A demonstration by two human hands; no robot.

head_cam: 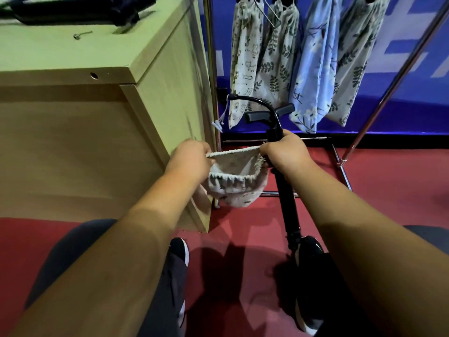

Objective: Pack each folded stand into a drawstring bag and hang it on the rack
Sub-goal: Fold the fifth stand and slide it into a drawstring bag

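Beside the wooden bench (73,52), over the red floor (388,190), a person holds one drawstring bag (238,188) open between two hands. The left hand (192,159) pinches the left edge of the bag's gathered mouth, fingers curled round the hem. The right hand (286,154) is closed round the pole of one black folded stand (288,205) and pins the right edge of the bag's mouth against it. The stand is outside the bag, just beside it, leaning slightly with its lower end down by the right shoe (309,246); its curved arm and short handle rise above the right hand. A pale cord (220,117) with knotted ends dangles near the tip of that curved arm. Behind, four filled bags hang side by side on the metal rack (379,103): one cat-print bag (245,57), one leaf-print bag (277,59), one blue floral bag (315,69) and a second leaf-print one (354,64). On the bench top lie more black stands (80,8), too blurred and cropped to count, and one small bolt (81,35) nearer the edge. Two dark shoes show below, the left shoe (179,249) close to the bench corner.
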